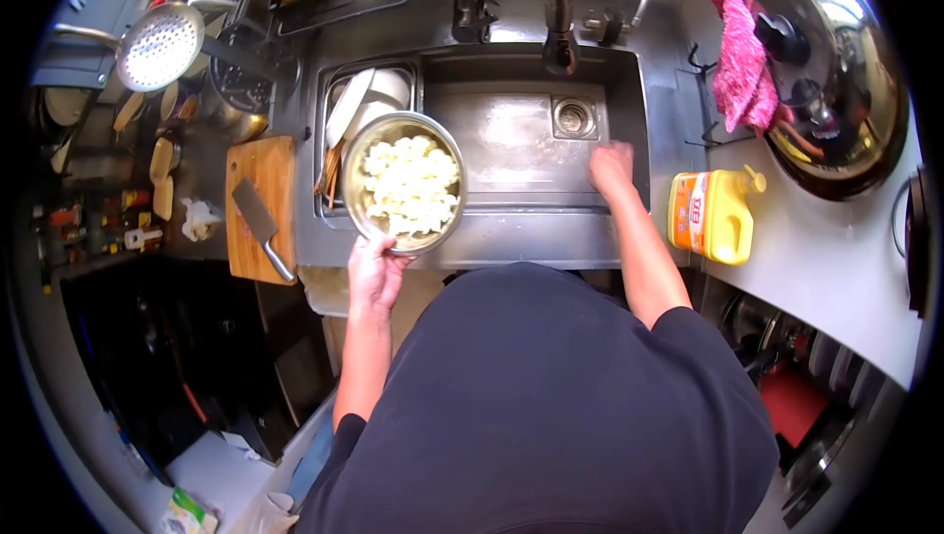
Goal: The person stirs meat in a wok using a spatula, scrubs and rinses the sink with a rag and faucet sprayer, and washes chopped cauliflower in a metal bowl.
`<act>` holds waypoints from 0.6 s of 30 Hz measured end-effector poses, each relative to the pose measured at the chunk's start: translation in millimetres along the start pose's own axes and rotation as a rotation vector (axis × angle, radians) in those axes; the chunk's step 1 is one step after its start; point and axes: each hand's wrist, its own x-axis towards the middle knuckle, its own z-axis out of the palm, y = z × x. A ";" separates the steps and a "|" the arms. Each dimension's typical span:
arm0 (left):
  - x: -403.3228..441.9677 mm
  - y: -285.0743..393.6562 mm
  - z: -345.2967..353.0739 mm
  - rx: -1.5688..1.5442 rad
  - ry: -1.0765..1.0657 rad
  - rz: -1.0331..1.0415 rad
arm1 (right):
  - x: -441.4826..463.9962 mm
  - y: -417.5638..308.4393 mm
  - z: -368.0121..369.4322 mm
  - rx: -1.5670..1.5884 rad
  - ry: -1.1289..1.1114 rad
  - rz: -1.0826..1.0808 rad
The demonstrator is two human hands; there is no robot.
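Observation:
My left hand grips the near rim of a round metal bowl. Pale white pieces that look like cauliflower florets fill much of the bowl. It is held at the left side of the sink, partly covering a metal drying basket. Over the right part of the basin, close to its right wall, is my right hand. Motion smears its fingers, so their position is unclear, and no held object shows. The drain lies just left of and beyond that hand.
Left of the sink lies a cutting board with a cleaver. A yellow detergent jug stands at the right. Behind it are a pink cloth and a large pot lid. The faucet overhangs the sink.

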 end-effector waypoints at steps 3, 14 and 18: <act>-20.3 19.3 -14.7 -0.003 0.077 0.102 | -10.4 -30.1 12.4 0.832 0.271 -0.116; -93.7 -15.6 -58.3 -0.177 0.451 0.250 | -15.0 -133.9 34.4 0.436 0.463 -0.643; -105.3 -30.5 -80.5 -0.235 0.470 0.239 | -3.4 -100.0 -80.4 0.705 -0.145 -0.315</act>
